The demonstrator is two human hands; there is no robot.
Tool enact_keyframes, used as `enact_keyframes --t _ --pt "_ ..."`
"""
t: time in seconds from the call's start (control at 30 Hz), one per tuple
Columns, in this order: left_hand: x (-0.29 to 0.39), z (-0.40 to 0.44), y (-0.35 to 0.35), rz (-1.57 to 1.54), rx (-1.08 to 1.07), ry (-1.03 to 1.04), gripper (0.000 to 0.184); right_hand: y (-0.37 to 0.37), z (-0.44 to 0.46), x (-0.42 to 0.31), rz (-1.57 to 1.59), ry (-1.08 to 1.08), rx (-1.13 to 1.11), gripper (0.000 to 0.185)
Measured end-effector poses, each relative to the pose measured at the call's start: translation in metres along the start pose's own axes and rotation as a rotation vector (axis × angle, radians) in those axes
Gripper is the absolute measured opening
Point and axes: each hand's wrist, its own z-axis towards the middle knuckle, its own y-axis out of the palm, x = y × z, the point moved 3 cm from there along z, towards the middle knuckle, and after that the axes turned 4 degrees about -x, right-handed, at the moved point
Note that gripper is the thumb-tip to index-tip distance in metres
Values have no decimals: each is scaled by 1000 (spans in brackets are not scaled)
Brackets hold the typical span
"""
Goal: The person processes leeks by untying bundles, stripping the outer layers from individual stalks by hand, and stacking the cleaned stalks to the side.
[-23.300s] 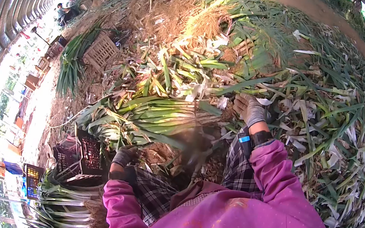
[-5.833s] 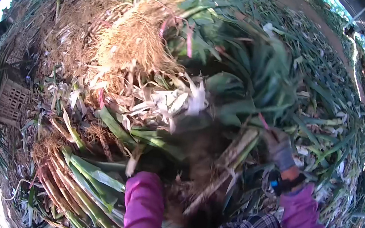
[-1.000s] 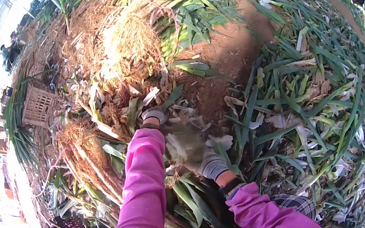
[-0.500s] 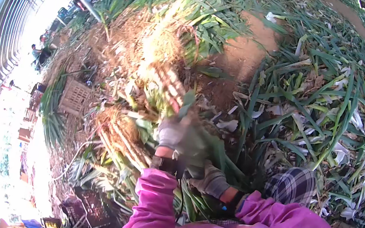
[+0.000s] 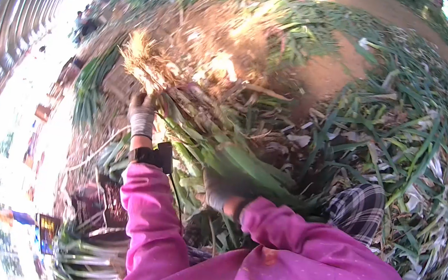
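Note:
A bunch of leeks (image 5: 204, 116) lies slantwise before me, its tangled pale roots (image 5: 143, 57) at the upper left and its green leaves (image 5: 249, 164) toward my knee. My left hand (image 5: 142, 114), in a pale glove, is closed at the bunch's near side just below the roots. Its fingertips are partly hidden by the stems. Against the leafy part, my right hand (image 5: 224, 192) grips the bunch from the near side; its glove is smeared by motion and the fingers are mostly hidden.
Cut leaves (image 5: 407, 128) cover the ground on the right, beside my plaid-covered knee (image 5: 358, 211). More leeks (image 5: 87, 265) lie at the lower left near a dark crate (image 5: 102, 203). Bare soil (image 5: 335, 69) shows farther out, and green leaves (image 5: 89, 86) lie in a heap at left.
My left hand has moved left and farther out, to the root end. The roots of the bunch now point to the upper left. My right hand has shifted slightly left and up.

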Motion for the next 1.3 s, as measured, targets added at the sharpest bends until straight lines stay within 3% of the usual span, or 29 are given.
enact_keyframes --t 0.07,0.1,0.17,0.2,0.23,0.27,0.3,0.33,0.4,0.43,0.5,0.53,0.57,0.6,0.67,0.73,0.8,0.87,0.97,1.0,1.03,1.07,1.1,1.13,1.2,1.23,1.27,1.3 --pt "-51 -44 -33 598 -65 -153 63 -31 7 -42 -148 249 -433 86" --pt "-76 -67 -49 884 -122 -215 78 -7 15 -30 -206 185 -488 75" --pt "-107 -140 -35 745 -442 -600 83 43 30 12 -179 -250 -260 53" --pt "-133 -181 -21 1282 -625 -95 63 30 25 23 -121 -385 -49 44" --pt "-142 -214 -3 1196 -730 -78 60 -27 7 7 72 -326 151 35" --pt "-137 -240 17 1033 -841 -152 57 -51 9 25 -39 -309 454 32" --pt "-132 -264 34 887 -911 -203 54 -75 12 49 -11 -130 449 39" --pt "-126 -280 47 800 -965 -211 51 -96 6 70 -120 -52 639 49" --pt "-112 -299 58 673 -1042 -205 46 -98 0 167 -434 344 540 64" --pt "-110 -302 55 678 -1018 -236 43 -84 -15 197 -178 623 349 70" --pt "-118 -308 35 756 -857 -452 39 3 -54 349 -102 743 -159 86" --pt "-139 -311 17 790 -689 -637 40 41 -62 373 686 809 63 88" --pt "-155 -314 -1 803 -496 -809 42 44 -73 349 760 825 6 88" --pt "-165 -319 -12 795 -241 -720 37 43 -81 327 690 805 -93 88" --pt "-181 -317 -28 652 -194 -722 39 45 -90 290 539 734 -318 89" --pt "-209 -317 -17 430 -312 -609 41 41 -99 242 470 647 -389 89" --pt "-188 -303 -26 548 -507 -641 46 42 -92 202 419 641 -247 85" --pt "-91 -257 -49 959 -882 -574 54 47 -92 187 348 684 6 77" --pt "-129 -200 -124 841 -370 -538 45 43 -78 240 -242 679 106 70" --pt "-134 -181 -159 833 -261 -442 40 35 -72 255 -274 748 10 67" --pt "-149 -168 -195 690 -189 -524 36 20 -65 260 -306 822 -82 65" --pt "-176 -152 -229 1184 -443 -281 27 4 -61 265 -333 904 -165 63" --pt "-189 -147 -265 1036 -85 -511 23 -12 -63 264 -355 991 -244 61" --pt "-174 -149 -284 850 -4 -479 22 -30 -59 249 -366 775 2 56" --pt "-211 -132 -340 1124 174 -418 30 -54 -34 187 -310 361 407 50" --pt "-204 -123 -353 1103 230 -383 37 -65 -14 138 -245 171 567 49" --pt "-193 -113 -363 1076 280 -346 46 -68 8 67 -222 116 509 55" --pt "-199 -100 -373 1186 323 -434 54 -49 21 70 -615 -24 426 69"
